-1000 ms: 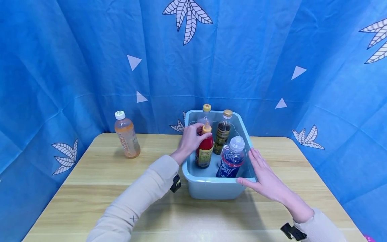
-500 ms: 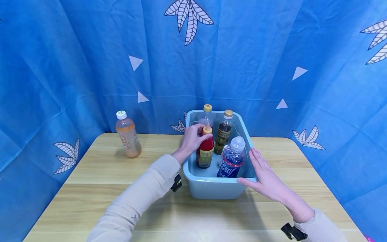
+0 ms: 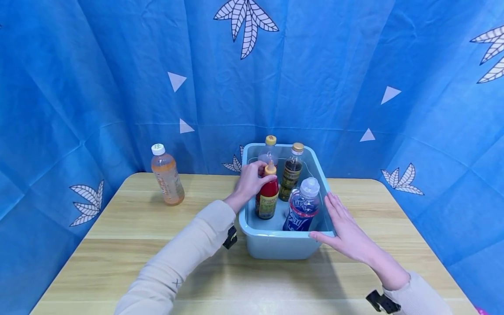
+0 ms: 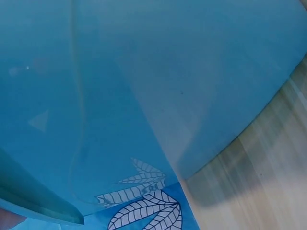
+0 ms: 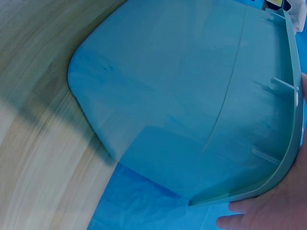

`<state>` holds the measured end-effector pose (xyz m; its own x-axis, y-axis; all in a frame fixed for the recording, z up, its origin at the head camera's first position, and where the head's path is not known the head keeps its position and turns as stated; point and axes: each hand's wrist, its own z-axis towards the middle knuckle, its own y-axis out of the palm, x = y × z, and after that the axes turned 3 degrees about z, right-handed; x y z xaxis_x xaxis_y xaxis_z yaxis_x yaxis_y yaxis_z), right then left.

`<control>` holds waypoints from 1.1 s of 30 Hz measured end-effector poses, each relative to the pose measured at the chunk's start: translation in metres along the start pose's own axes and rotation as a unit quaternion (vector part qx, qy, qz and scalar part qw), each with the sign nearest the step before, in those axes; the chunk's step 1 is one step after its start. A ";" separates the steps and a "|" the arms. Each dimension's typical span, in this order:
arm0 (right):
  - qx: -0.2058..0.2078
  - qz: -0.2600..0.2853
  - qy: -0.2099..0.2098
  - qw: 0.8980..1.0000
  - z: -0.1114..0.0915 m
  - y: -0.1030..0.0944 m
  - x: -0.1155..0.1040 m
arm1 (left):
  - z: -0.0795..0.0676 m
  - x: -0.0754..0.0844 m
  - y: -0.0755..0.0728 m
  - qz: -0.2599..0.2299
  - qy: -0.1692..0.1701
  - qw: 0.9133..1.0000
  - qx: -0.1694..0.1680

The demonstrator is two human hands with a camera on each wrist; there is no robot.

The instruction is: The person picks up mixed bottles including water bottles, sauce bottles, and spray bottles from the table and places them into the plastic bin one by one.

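A light blue plastic tub (image 3: 275, 247) stands on the table with several bottles upright inside. My left hand (image 3: 248, 181) pinches the top of a red sauce bottle (image 3: 267, 204) with a yellow nozzle cap, at the tub's left front. Straight fingers of my right hand (image 3: 350, 238) rest along the tub's right rim, the thumb on the front rim. Beside that hand, inside the tub, is a blue-labelled bottle (image 3: 302, 209) with a clear cap. In the right wrist view the tub's outer wall (image 5: 182, 86) fills the middle; part of the right hand (image 5: 268, 211) shows at the rim.
Toward the tub's back stand a dark-liquid bottle (image 3: 291, 173) and a clear bottle with a yellow cap (image 3: 269, 151), partly hidden. An orange drink bottle (image 3: 168, 179) with a white cap is on the wooden table (image 3: 130, 245), far left. A blue patterned curtain (image 3: 323, 87) hangs behind.
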<state>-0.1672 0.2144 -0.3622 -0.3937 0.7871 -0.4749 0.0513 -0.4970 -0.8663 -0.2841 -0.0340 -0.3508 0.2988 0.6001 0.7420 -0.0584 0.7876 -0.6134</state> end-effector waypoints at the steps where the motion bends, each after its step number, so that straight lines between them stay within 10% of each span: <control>1: 0.000 -0.001 0.000 1.000 0.000 0.000 0.000 | 0.000 0.000 0.000 0.000 -0.001 1.000 -0.001; 33: 0.003 -0.003 0.000 1.000 0.000 0.000 0.000 | -0.004 0.002 -0.004 -0.039 -0.001 0.999 0.024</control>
<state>-0.1668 0.2141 -0.3625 -0.3946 0.7902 -0.4690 0.0431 -0.4939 -0.8685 -0.2799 -0.0361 -0.3480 0.3028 0.5369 0.7874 -0.0816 0.8378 -0.5399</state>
